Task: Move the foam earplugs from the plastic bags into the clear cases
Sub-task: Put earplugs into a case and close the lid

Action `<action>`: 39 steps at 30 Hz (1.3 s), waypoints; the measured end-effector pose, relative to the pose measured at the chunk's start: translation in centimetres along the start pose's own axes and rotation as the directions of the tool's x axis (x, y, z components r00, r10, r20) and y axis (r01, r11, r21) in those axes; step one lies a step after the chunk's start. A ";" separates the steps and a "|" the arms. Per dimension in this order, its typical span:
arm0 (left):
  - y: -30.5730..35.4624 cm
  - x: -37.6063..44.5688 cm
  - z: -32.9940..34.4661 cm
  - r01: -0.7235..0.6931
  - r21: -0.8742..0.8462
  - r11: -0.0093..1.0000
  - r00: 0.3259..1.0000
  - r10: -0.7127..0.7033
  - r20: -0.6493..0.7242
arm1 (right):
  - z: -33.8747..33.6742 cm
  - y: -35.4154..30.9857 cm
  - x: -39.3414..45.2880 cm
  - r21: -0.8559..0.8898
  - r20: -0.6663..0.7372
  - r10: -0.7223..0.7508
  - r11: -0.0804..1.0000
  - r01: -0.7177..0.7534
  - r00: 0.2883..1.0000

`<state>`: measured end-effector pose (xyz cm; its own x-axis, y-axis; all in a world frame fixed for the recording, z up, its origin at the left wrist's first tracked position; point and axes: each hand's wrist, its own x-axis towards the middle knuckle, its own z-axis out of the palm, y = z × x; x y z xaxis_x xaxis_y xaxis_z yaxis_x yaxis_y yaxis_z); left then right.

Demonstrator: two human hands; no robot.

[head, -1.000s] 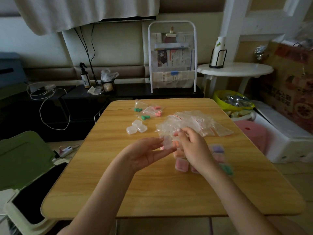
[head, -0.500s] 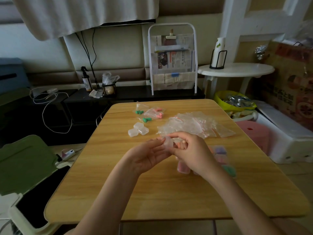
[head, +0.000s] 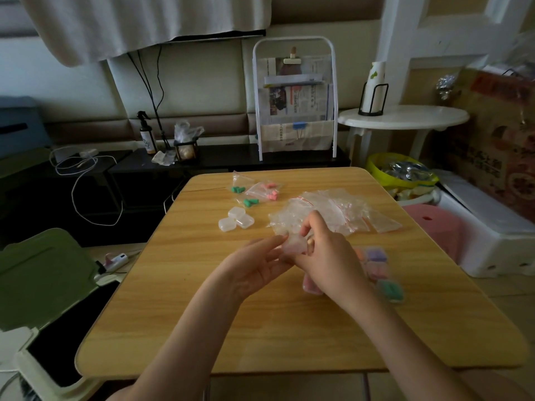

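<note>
A second ago the left hand (head: 254, 270) lay palm up with its fingers loose under the small clear case (head: 293, 245); since then its fingertips have closed in to pinch the case's near edge. The right hand (head: 327, 256) has lifted its thumb and forefinger higher over the case, toward the pile of empty bags (head: 327, 211). The two hands have drawn closer together above the wooden table (head: 260, 328).
</note>
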<state>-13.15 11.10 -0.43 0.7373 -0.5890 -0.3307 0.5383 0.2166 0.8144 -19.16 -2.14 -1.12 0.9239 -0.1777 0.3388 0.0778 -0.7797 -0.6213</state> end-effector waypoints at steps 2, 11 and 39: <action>-0.2 -0.2 0.1 -0.003 0.029 1.000 0.999 0.002 0.051 | -0.2 -0.1 -0.1 -0.082 -0.046 -0.017 0.997 0.013 0.999; -0.8 -0.1 0.3 -0.074 -0.024 0.997 0.994 0.075 0.076 | -0.1 0.0 -0.1 -0.177 -0.034 -0.053 0.983 0.046 0.998; -1.7 0.1 1.0 0.008 -0.056 0.998 0.992 -0.001 0.126 | -0.4 2.1 1.9 0.088 -0.353 -0.029 0.994 0.064 0.935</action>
<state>-14.36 9.89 -1.43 0.6795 -0.6828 -0.2684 0.5663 0.2555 0.7836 -17.38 -4.30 -1.50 0.7292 -0.3558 0.5845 0.1695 -0.7337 -0.6580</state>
